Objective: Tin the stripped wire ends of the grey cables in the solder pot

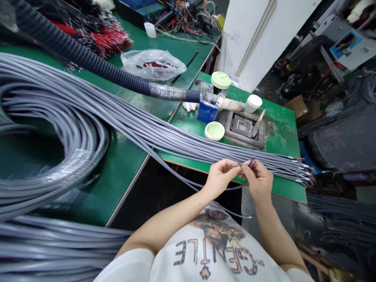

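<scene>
Both of my hands meet in front of my chest, over the near edge of the green table. My left hand (222, 177) pinches thin coloured wires between thumb and forefinger. Close against it, my right hand (259, 179) is closed on the same wires (252, 162), whose dark and purple ends fan out above the fingertips. A grey cable runs below the hands from the left. Behind them lies a thick bundle of grey cables (188, 143), stretching from the left to frayed coloured ends (307, 174) at the table's right end.
A dark corrugated hose (117, 74) reaches a blue box (207, 111). Beyond the bundle are a soldering pot (242, 124), an open round tub (214, 131), a white jar (253, 103) and a lidded jar (220, 80). Coiled cables (73, 164) fill the left, near a plastic bag (152, 64).
</scene>
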A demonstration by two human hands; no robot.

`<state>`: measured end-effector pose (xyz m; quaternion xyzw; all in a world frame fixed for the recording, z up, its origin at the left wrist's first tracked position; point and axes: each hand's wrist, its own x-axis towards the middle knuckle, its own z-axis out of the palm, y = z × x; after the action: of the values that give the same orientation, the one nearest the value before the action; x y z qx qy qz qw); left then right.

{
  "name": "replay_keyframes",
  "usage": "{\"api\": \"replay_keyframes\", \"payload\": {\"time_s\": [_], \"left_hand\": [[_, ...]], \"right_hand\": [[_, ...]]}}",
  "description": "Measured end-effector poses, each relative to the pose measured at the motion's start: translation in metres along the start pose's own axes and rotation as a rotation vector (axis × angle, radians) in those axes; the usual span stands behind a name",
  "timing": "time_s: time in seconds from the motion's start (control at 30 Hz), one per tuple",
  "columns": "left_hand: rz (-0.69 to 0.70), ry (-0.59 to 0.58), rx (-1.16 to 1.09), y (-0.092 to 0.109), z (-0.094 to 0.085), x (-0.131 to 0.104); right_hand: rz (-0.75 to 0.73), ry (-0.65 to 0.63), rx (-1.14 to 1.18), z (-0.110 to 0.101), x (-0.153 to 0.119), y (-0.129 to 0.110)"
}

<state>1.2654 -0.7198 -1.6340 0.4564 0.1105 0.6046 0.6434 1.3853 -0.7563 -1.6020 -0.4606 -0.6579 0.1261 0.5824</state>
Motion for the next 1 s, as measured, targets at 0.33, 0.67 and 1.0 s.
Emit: {"api": "replay_keyframes", "payload": {"time_s": [0.33,0.67,1.0], "left_hand": [[0.548,-0.099,0.948,0.01,-0.033,0.02],[0.653,-0.17,1.049,0.005,-0.046,0.027],[0.721,-0.15,1.053,0.004,-0.046,0.028]], "right_hand": [[-0.208,0.15,-0.67,-0.051,0.118,0.014],[-0.187,-0.008,-1.031,-0.042,0.2,0.06],[-0.134,-0.085,-1.203,-0.034,0.207,0.073]]}}
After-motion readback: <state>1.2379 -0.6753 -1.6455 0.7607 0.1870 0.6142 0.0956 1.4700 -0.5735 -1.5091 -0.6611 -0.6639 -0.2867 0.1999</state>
